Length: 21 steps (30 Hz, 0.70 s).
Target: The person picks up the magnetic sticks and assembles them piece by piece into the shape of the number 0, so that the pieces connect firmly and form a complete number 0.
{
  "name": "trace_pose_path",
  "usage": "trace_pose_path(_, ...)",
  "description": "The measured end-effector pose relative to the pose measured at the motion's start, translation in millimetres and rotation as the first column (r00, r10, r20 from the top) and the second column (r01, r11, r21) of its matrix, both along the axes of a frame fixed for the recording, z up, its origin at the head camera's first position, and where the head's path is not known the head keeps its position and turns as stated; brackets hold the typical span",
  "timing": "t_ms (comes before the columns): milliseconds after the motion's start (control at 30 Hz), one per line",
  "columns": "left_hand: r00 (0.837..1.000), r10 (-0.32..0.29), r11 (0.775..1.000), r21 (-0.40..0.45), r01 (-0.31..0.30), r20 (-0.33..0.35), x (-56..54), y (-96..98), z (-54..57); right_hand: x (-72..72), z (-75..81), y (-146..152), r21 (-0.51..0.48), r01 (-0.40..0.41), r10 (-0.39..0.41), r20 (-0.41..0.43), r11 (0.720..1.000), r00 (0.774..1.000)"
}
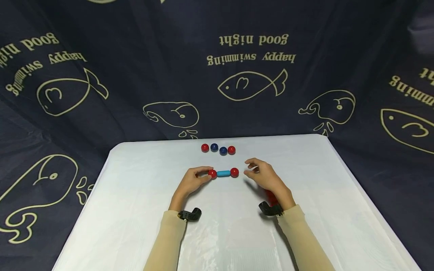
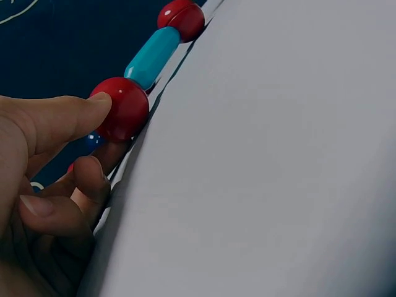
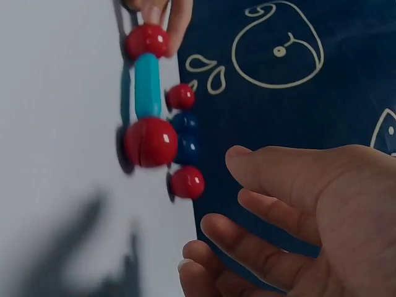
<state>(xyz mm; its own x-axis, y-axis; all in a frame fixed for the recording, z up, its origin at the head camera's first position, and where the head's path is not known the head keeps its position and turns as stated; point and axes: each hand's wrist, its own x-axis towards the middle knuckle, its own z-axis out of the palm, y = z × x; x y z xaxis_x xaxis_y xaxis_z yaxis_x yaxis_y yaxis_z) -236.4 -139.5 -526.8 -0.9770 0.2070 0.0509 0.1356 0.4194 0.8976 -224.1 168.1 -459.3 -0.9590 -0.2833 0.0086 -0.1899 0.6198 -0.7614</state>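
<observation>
A light-blue rod (image 1: 223,173) joins two red balls, one at either end, like a small dumbbell. My left hand (image 1: 191,183) pinches the left red ball (image 2: 124,110) between thumb and fingers. The far red ball (image 2: 181,20) shows a seam line in the left wrist view. To the right of the dumbbell, my right hand (image 1: 265,175) holds nothing; its fingers are relaxed and spread from the thumb. A gap separates its fingertips from the right red ball (image 1: 234,172). In the right wrist view the rod (image 3: 148,85) lies left of the right hand (image 3: 278,216).
Behind the dumbbell, two dark-blue balls (image 1: 214,147) sit in a row between a red ball (image 1: 205,148) and another red ball (image 1: 231,150). Something red (image 1: 271,197) lies partly hidden under the right forearm. A dark printed cloth (image 1: 190,75) hangs beyond the white table (image 1: 135,210).
</observation>
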Motion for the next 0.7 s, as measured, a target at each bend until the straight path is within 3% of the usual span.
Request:
trace_pose_path(333,1.000,-0.003,1.000,0.009,0.003,0.009,-1.8,-0.9,-0.3,-0.7,5.8,49.8,0.145,-0.031,0.033,-0.009,0.989,0.999)
trace_pose_path(700,1.000,0.006,1.000,0.000,-0.006,0.014,-1.2,-1.0,-0.9,-0.7,-15.2,67.1,0.179,-0.071,0.058,0.076,0.981,0.995)
